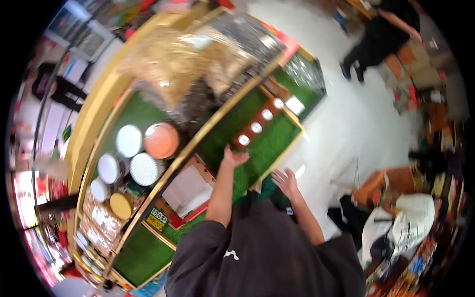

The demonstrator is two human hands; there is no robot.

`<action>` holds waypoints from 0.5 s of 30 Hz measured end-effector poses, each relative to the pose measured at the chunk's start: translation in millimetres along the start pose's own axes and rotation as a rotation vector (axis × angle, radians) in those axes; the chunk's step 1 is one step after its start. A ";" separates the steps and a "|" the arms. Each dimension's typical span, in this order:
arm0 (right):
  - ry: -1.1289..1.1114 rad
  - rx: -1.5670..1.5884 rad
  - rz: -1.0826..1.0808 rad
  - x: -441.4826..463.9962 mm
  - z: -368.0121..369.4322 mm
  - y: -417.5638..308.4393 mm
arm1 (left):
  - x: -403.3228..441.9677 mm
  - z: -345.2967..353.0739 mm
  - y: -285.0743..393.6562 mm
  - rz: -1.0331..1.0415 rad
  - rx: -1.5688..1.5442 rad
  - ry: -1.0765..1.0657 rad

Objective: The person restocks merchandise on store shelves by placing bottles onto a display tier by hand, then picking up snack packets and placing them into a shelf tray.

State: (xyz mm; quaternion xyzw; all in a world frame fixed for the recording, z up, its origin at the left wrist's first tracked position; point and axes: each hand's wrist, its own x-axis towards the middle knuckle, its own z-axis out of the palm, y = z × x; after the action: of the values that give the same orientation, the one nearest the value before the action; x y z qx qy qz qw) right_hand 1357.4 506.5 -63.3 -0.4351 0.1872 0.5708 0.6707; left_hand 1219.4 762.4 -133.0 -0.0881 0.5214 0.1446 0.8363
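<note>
My left hand is over the green grass-like lining of the display stand, with its thumb spread from its fingers. It is nearest to the close end of a row of several red-brown items with round white tops; whether the fingertips touch them I cannot tell. Nothing shows in that hand. My right hand hangs just outside the stand's wooden front edge, fingers spread, holding nothing. Left of my left arm lies a red open box with a pale sheet in it.
Jars with white lids, an orange-lidded jar and bagged goods fill the upper tier. A price sign stands by the box. At the upper right a person in dark clothes stands; a white bag lies right.
</note>
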 end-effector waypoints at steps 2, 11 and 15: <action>0.022 -0.089 -0.088 3.8 -16.0 -5.7 | -12.2 -3.6 -5.6 -0.048 -0.058 -0.109; -0.178 -0.327 0.212 25.5 49.5 31.5 | -52.3 -34.4 -41.4 0.134 -0.016 -0.207; -0.222 -0.434 0.326 31.6 71.2 60.3 | -88.9 -72.5 -60.9 0.193 -0.019 -0.256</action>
State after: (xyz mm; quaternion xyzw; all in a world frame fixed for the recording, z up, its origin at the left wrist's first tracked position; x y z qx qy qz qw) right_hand 1292.8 580.5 -70.0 -0.4677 0.0536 0.7418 0.4777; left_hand 1141.5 670.1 -85.4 -0.0262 0.4152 0.2393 0.8773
